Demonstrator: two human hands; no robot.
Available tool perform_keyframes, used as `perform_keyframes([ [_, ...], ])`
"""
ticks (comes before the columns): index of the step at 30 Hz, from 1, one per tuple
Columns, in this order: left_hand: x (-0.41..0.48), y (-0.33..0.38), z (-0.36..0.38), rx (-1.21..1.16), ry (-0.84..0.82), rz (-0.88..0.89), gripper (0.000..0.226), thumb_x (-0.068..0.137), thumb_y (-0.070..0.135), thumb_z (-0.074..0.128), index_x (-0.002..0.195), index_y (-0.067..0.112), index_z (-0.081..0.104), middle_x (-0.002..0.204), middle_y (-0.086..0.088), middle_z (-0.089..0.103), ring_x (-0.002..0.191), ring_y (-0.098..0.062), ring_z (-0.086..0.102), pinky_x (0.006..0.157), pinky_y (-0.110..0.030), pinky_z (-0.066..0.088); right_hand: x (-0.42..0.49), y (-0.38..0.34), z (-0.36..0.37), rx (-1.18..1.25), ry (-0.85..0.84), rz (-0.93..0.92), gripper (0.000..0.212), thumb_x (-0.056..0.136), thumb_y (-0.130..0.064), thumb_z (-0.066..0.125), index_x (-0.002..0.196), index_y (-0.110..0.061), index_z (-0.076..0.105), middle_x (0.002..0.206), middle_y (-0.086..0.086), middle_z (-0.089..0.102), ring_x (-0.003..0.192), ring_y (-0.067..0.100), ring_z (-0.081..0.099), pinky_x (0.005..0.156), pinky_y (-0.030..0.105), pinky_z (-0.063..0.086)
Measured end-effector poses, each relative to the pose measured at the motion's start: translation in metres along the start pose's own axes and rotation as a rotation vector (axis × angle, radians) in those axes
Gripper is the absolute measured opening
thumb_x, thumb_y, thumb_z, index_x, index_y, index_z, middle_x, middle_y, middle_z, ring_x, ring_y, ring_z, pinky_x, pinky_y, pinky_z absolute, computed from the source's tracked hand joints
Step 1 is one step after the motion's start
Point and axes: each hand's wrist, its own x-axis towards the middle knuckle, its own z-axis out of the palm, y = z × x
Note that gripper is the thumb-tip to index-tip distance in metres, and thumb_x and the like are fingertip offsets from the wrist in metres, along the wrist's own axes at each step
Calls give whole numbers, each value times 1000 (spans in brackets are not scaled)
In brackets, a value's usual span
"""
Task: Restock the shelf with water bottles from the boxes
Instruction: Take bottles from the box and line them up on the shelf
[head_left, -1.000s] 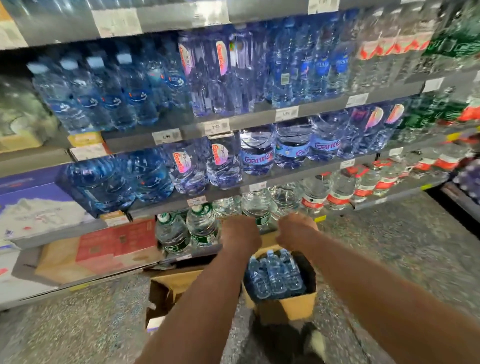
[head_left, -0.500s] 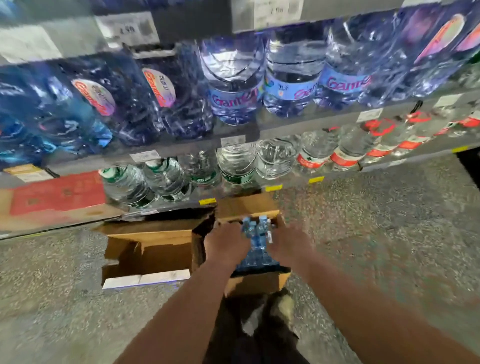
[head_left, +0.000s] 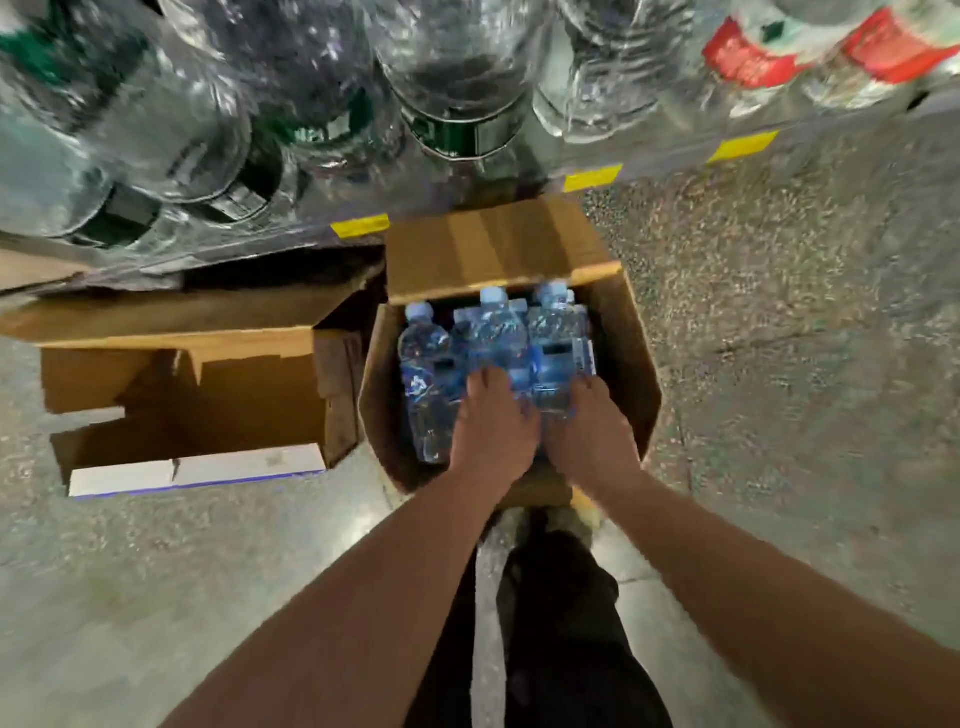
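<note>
An open cardboard box (head_left: 631, 364) stands on the floor below the shelf, holding several small blue-tinted water bottles (head_left: 488, 332) with pale caps. Both my hands reach down into it. My left hand (head_left: 493, 421) lies over the middle bottles, fingers curled down around one. My right hand (head_left: 589, 426) grips the bottles on the right side of the box. The fingertips of both hands are hidden among the bottles. The lowest shelf (head_left: 675, 150) above carries large clear bottles with green labels (head_left: 457, 78) and red labels (head_left: 748, 57).
A second open cardboard box (head_left: 218, 395) with nothing visible inside lies on the floor to the left, flaps spread. Yellow tags mark the shelf edge (head_left: 592, 178). Speckled floor stretches to the right (head_left: 779, 338). My dark trousers and shoes show below the box.
My head has dropped closer to the box, so the upper shelves have left view. Both hands have gone from the shelf front down into the box and onto the bottles.
</note>
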Motion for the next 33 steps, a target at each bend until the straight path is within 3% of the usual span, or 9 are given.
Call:
perform_keyframes([
  [5,18,-8,21,-255,-27,-155,82,96,28,50,151,1,-5,159,-17,4,145,-32,14,117,-37,19,-3,4,23,78,13,35,84,94,-39,48,151,-1,1,160,15,4,147,26,7,117,36,16],
  [7,28,-11,25,-417,6,-223,84,91,32,57,151,5,4,155,-18,18,141,-35,24,114,-46,26,8,11,25,211,-2,118,91,86,-43,60,151,-5,8,155,15,21,142,31,24,113,42,28],
  [9,32,-8,27,-502,14,-275,94,88,39,62,152,9,0,157,-15,12,144,-33,16,116,-48,20,19,18,19,261,-12,178,91,74,-51,68,145,-12,27,140,12,42,129,33,43,103,44,40],
  [13,36,-1,36,-506,51,-371,104,87,48,62,151,10,-11,160,-11,-6,147,-27,-2,118,-38,5,31,20,12,204,-68,255,90,69,-63,67,138,-14,38,131,13,39,124,34,40,102,41,38],
  [16,39,-1,39,-511,94,-396,100,88,44,62,152,10,-7,160,-11,-3,147,-26,0,118,-37,7,43,32,22,313,-63,257,96,50,-77,69,126,-21,51,119,2,56,111,21,57,94,38,49],
  [20,41,-1,36,-470,121,-377,90,91,38,60,151,7,0,158,-13,9,145,-29,13,117,-39,14,39,36,16,555,-71,314,66,58,-25,82,111,-17,43,108,-1,61,99,18,61,89,37,52],
  [26,44,1,39,-418,160,-368,88,91,40,57,149,3,4,153,-14,17,141,-31,18,113,-38,20,54,40,41,546,-31,298,105,41,-64,76,130,-17,45,126,6,54,116,27,55,95,48,49],
  [30,45,2,39,-381,199,-359,85,91,45,56,147,0,10,150,-16,23,139,-31,25,111,-38,25,48,34,26,535,-1,265,85,47,-57,79,120,-22,57,111,-6,65,100,14,62,90,35,53],
  [33,38,-3,31,-454,163,-334,71,90,46,57,139,4,26,141,-14,37,128,-32,40,102,-42,37,44,31,13,684,-96,279,69,47,-45,79,111,-23,63,102,-5,71,94,16,67,88,37,55],
])
